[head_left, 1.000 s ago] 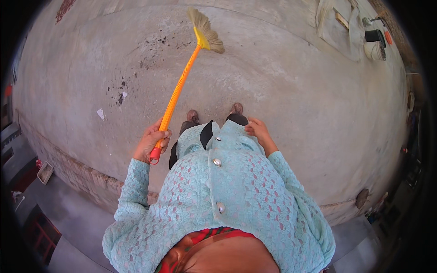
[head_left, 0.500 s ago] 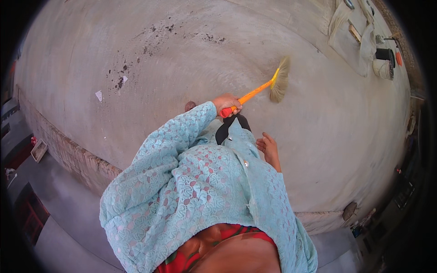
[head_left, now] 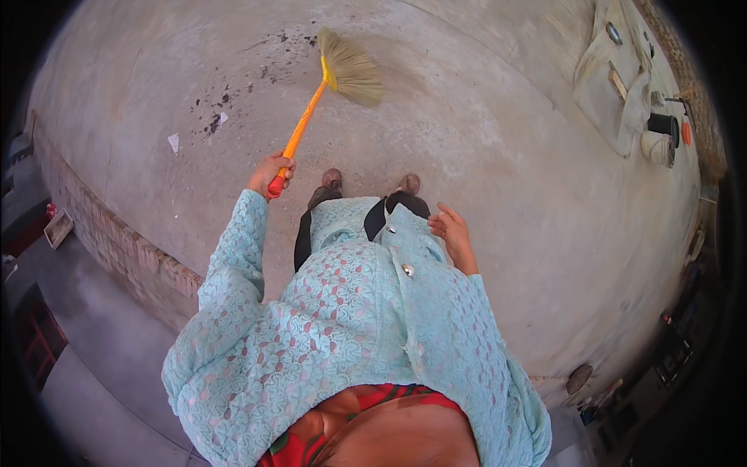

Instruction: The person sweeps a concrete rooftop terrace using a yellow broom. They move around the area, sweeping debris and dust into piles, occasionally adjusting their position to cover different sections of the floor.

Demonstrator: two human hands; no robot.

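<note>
My left hand (head_left: 269, 173) is wrapped round the orange handle of a broom (head_left: 302, 117), near its red end. The broom reaches forward, its straw-coloured bristles (head_left: 352, 71) fanned out to the right over the concrete. Dark bits of debris (head_left: 214, 122) lie scattered on the ground left of the bristles, with two white scraps (head_left: 173, 142) among and beside them. Beside my right thigh hangs my right hand (head_left: 454, 232), holding nothing, its fingers stretched and slightly apart.
I stand on a concrete surface in brown shoes (head_left: 332, 180). A low brick edge (head_left: 117, 218) runs along the left, with lower ground beyond. At the far right lie a pale sheet (head_left: 611, 97), a white bucket (head_left: 658, 148) and a black container (head_left: 664, 124).
My left hand has swung the broom from the right across to the left, and its bristles now lie ahead near the debris. Both shoes now show. My right hand has barely moved.
</note>
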